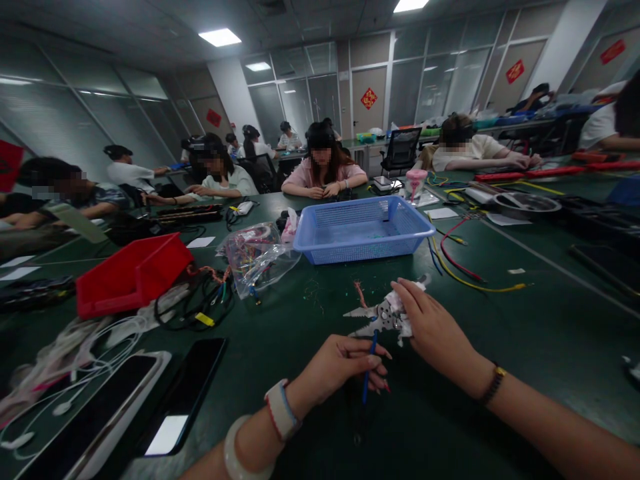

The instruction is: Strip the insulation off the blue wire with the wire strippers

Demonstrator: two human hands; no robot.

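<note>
My left hand [353, 363] pinches a blue wire [365, 387] between thumb and fingers, below the tool's jaws. Wrapped around the handles of a pair of wire strippers [384, 316] is my right hand [431, 317]. White wrapping shows on the handles near the fingers. The metal jaws point left and stand apart at the tips, and the blue wire's upper part meets them near the pivot. Frayed copper strands [360, 293] stick up just beyond the jaws. Whether the blades bite into the wire I cannot tell.
A blue plastic basket [365, 253] stands beyond my hands. Left of it lie a clear plastic bag [260, 257] of wires and a red bin [125, 283]. Two phones, a dark one [193, 380] among them, lie front left. Yellow and red cables [465, 273] spread right. Several people sit around.
</note>
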